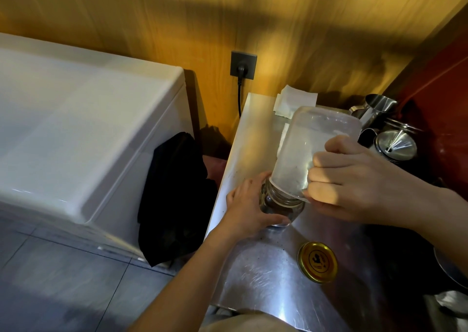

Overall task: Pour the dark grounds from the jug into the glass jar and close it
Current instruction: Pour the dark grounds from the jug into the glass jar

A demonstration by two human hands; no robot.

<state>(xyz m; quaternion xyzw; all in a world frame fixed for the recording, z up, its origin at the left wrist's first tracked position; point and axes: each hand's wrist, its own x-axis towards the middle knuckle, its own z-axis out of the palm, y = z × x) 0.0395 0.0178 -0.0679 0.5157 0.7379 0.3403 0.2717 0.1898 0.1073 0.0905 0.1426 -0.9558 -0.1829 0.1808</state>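
Observation:
A clear plastic jug (311, 144) is tipped almost upside down, its rim resting over the mouth of the glass jar (281, 209). My right hand (359, 179) grips the jug from the right side. My left hand (247, 205) wraps around the jar and holds it upright on the steel counter (266, 276). Dark grounds show inside the jar; the jug looks nearly empty, with only a few specks on its wall. The jar's gold lid (317, 261) lies flat on the counter, in front of the jar and to its right.
Steel jugs and a funnel (395, 144) stand at the back right. White paper napkins (293, 101) lie at the counter's far end. A white chest appliance (76, 129) is on the left, with a black cloth (174, 195) hanging between it and the counter. A wall socket (243, 64) holds a plug.

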